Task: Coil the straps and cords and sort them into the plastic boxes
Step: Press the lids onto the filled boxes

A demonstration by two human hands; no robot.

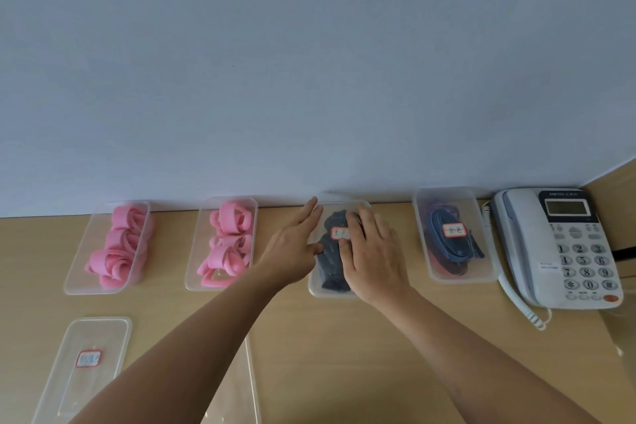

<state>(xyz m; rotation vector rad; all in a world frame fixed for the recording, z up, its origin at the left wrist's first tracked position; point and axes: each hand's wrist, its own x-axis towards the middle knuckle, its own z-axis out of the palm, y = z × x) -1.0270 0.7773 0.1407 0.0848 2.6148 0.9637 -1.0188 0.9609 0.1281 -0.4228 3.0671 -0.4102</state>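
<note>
Scene: A person works at a wooden desk (344, 354) set against a pale wall (309, 62), with four clear plastic boxes lined up along the wall's foot.

Centre box (318, 286): Third from the left, it holds the dark straps (332, 268), bundled lengthwise. A clear lid with a red-bordered label (340, 233) lies on top, and both hands are on it.

Left hand (292, 244): Laid along the centre box's left side, fingers straight and together, tips reaching its far left corner. The thumb rests on the lid near the left edge. Nothing is gripped.

Right hand (373, 251): Palm down over the right half of the lid, fingers spread and nearly flat, tips beside the label. It presses on the lid rather than grasping it.

Far-left box (74, 282): Uncovered, filled with pink strap coils (120, 244).

Second box (192, 272): Also uncovered, holding more pink loops (229, 244), looser than the first lot.

Right-hand box (481, 268): Lidded, with its own tag (454, 230); blue and red cords (444, 244) are coiled inside.

Loose lids: One labelled lid (93, 337) lies flat at the near left. A second lid (241, 389) sits just to its right, partly hidden under the left forearm.

Telephone (564, 244): A grey desk set stands at the far right, beside the right-hand box, its curly cord trailing toward the near edge.
</note>
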